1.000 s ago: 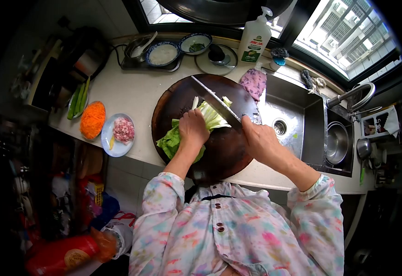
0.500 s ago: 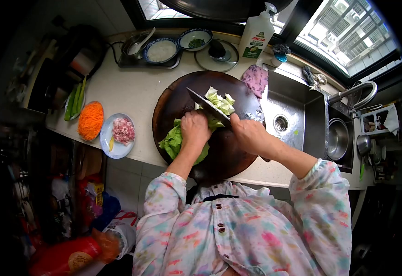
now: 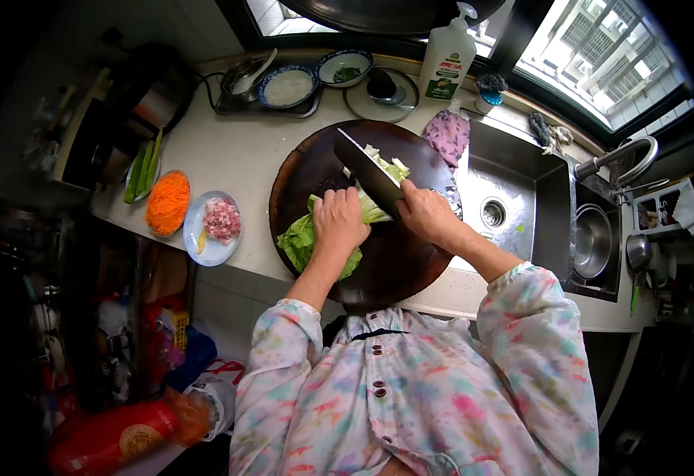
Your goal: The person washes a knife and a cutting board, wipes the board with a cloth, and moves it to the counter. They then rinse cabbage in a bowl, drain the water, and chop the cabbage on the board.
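The person is slicing a pale green leafy cabbage (image 3: pixel 303 242), which is lying across the middle of a round dark wooden chopping board (image 3: pixel 394 266) on the pale table (image 3: pixel 236 159), just left of the steel sink (image 3: pixel 513 186).

The left hand (image 3: pixel 339 222) is curling over the stalk end of the cabbage and pressing it down, knuckles toward the blade. The right hand (image 3: pixel 424 216) is closing fully round the handle of a broad steel cleaver (image 3: pixel 367 170), whose blade is standing at a slant right beside the left fingers. Cut white-green pieces (image 3: pixel 390 165) are piling up on the far side of the blade.

To do this well, I judge that the left fingertips should be tucking back under the knuckles, so that the flat of the blade is riding against the knuckles rather than the nails. The left hand should be creeping back along the leaves by even steps, which keeps the slices alike. The loose leaves need bunching tightly, or they will be sliding apart under the edge. The cut pile is sitting close to the blade and is worth sweeping aside.

A white plate of pink minced meat (image 3: pixel 212 226) and a plate of shredded orange carrot (image 3: pixel 167 202) are sitting well to the left.
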Available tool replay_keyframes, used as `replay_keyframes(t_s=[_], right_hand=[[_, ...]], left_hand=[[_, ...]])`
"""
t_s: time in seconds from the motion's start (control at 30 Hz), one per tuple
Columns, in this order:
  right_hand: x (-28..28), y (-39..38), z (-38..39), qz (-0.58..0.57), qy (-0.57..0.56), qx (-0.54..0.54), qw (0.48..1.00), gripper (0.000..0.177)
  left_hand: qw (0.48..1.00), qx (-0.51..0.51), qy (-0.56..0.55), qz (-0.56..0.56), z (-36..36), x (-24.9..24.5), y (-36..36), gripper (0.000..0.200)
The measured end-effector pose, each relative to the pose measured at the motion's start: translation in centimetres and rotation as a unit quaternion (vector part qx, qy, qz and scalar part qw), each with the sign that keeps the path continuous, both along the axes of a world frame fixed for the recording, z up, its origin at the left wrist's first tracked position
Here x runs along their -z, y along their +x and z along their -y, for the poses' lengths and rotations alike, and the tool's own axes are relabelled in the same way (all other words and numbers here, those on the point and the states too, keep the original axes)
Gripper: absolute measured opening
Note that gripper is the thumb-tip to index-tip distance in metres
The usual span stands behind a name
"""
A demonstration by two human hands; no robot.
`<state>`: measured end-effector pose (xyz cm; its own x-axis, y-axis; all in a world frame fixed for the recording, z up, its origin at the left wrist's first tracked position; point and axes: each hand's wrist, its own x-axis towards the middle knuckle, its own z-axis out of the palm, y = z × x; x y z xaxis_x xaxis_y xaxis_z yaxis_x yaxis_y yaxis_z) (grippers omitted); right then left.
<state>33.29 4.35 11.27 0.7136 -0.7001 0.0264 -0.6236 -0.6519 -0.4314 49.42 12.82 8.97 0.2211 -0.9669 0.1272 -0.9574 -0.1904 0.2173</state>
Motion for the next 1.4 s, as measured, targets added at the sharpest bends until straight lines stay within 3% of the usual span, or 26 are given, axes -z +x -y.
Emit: replay_keyframes(t_s=[0.1, 0.2, 0.23, 0.33, 0.37, 0.5, 0.67, 0.87, 0.9, 1.13, 1.17, 1.27, 1.3, 1.4], right_hand=[[-1.2, -0.4, -0.6, -0.005, -0.015, -0.003, 1.000, 0.017], [-4.0, -1.5, -2.0, 0.017, -0.029, -0.006, 0.999, 0.016], [-5.1, -1.8, -2.7, 0.024, -0.030, -0.007, 0.999, 0.016], [-6.6, -2.3, -5.4, 0.065, -0.024, -0.029, 0.997, 0.015], [-6.6, -2.3, -6.3, 0.046, -0.025, -0.035, 0.998, 0.016], [-5.5, -2.1, -7.6, -0.010, 0.036, -0.032, 0.999, 0.024], [-6.3, -2.7, -7.5, -0.123, 0.100, -0.026, 0.987, 0.021], [-3.2, 1.2, -3.8, -0.065, 0.083, -0.076, 0.992, 0.026], [-1.1, 2.5, -3.2, -0.075, 0.095, -0.060, 0.991, 0.025], [-0.2, 3.4, -1.9, -0.052, 0.055, -0.009, 0.997, 0.020], [0.0, 3.0, -1.8, -0.041, 0.062, 0.012, 0.997, 0.020], [-2.2, 2.8, -1.4, -0.043, 0.236, 0.071, 0.968, 0.021], [-1.6, 2.6, -1.5, -0.024, 0.224, 0.073, 0.972, 0.021], [0.5, 2.2, -2.3, 0.030, 0.006, 0.007, 0.999, 0.018]], left_hand=[[0.999, -0.011, 0.041, -0.027, -0.2, -2.2, 0.1, 0.078], [0.995, 0.022, -0.072, 0.069, -1.6, -2.6, 1.2, 0.095], [0.995, 0.014, -0.060, 0.081, -2.1, -2.6, 1.4, 0.090], [0.989, -0.059, 0.133, -0.006, -1.9, -1.7, 1.3, 0.084], [0.991, -0.071, 0.111, 0.022, -1.7, -1.3, 1.2, 0.068], [0.995, -0.058, 0.069, 0.046, -1.8, -0.8, 0.9, 0.049], [0.998, -0.040, 0.029, 0.028, -1.7, -0.2, 1.1, 0.046], [1.000, -0.026, 0.008, 0.010, -1.5, 0.5, 1.8, 0.046], [1.000, -0.024, 0.004, 0.014, -1.4, 0.6, 1.9, 0.046], [0.999, -0.021, -0.036, -0.034, -2.0, 0.4, 3.4, 0.043], [0.999, -0.027, -0.001, -0.045, -2.1, 0.2, 3.5, 0.049], [0.998, -0.030, -0.025, -0.056, -2.4, 0.5, 3.8, 0.064], [0.998, -0.034, -0.003, -0.061, -2.3, 0.0, 3.8, 0.071], [0.996, -0.056, 0.047, -0.059, -2.4, -1.5, 3.9, 0.093]])
